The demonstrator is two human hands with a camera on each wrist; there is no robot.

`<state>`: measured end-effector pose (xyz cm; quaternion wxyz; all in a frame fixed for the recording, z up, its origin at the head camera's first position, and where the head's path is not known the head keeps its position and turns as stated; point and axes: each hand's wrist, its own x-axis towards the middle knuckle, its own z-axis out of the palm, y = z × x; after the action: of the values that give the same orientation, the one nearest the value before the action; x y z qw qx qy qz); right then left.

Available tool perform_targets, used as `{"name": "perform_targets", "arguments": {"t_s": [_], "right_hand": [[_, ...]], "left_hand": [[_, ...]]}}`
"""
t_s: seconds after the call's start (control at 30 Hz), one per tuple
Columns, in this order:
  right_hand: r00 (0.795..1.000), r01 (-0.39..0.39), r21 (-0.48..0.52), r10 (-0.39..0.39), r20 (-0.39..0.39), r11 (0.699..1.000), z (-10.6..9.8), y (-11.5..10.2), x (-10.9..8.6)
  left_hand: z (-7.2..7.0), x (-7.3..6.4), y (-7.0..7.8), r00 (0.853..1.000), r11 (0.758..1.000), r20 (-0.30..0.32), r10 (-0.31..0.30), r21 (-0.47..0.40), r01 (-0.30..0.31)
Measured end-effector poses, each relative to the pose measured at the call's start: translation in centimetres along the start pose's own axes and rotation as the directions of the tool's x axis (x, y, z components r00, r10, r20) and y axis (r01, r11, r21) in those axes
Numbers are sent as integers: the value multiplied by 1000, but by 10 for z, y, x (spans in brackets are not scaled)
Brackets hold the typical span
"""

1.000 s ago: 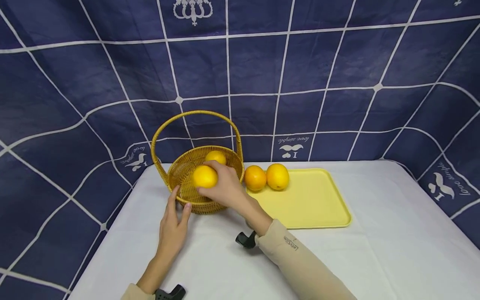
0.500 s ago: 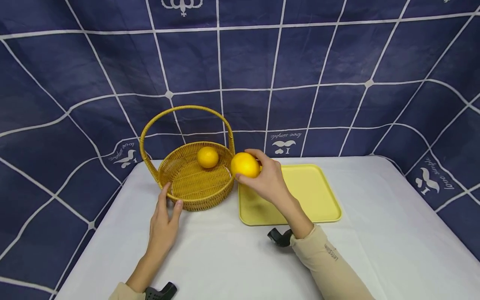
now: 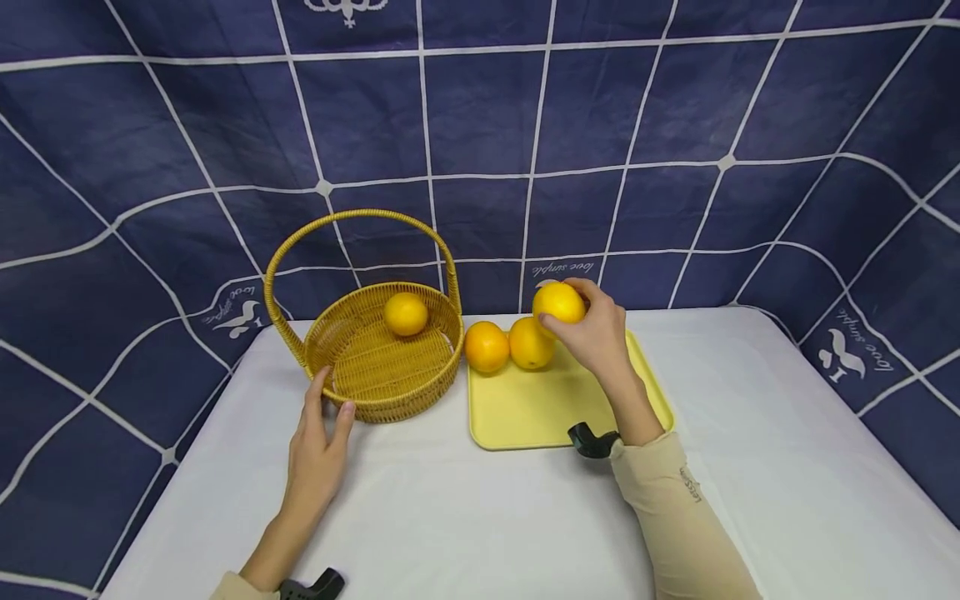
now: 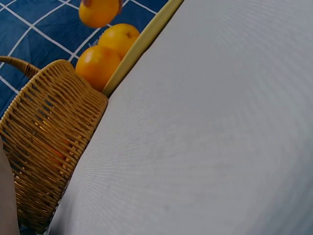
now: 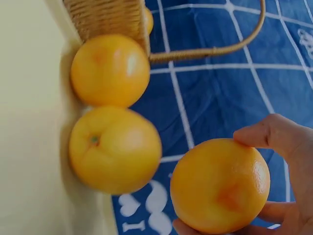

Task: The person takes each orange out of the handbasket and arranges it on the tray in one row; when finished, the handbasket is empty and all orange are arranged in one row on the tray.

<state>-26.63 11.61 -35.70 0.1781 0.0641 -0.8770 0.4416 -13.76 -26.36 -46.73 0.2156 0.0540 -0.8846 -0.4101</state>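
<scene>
My right hand (image 3: 600, 331) grips an orange (image 3: 558, 302) between thumb and fingers, above the back of the yellow tray (image 3: 540, 412). Two more oranges sit side by side at the tray's back left: one (image 3: 487, 347) beside the basket, the other (image 3: 532, 343) just under the held one. In the right wrist view the held orange (image 5: 220, 186) is apart from them. My left hand (image 3: 315, 462) rests at the front-left rim of the wicker basket (image 3: 397, 408), its fingers fairly straight. One orange (image 3: 406, 314) lies inside the basket toward the back.
The basket's tall handle (image 3: 360, 213) arches over it. A white cloth (image 3: 480, 517) covers the table. Behind stands a dark blue curtain (image 3: 480, 125) with white lines, close to the basket and tray.
My right hand has carried the orange out of the basket and rightward over the tray. One orange stays in the basket. My left hand keeps its place at the rim.
</scene>
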Motion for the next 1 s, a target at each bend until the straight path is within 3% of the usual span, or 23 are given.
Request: {"name": "perform_targets", "arguments": {"t_s": [0.2,0.47,0.7,1.0], "right_hand": [[995,-97,-36,98,6,995,2,21,4],[967,-240,-76,246,73,968,9,56,5],[953,-245,-115,261,154,963,13,68,5],[970,-222,-69,228,89,973,13,60,7]], "left_hand": [[-1,0,0,1000,1000,-8,-9,5,9],[1,-1,-2,1000,1000,-4,-12,6,12],[-1,-1,-2,1000,1000,-3,-15,7,15],[-2,1,-4,1000,1000,-12,-7,14,7]]}}
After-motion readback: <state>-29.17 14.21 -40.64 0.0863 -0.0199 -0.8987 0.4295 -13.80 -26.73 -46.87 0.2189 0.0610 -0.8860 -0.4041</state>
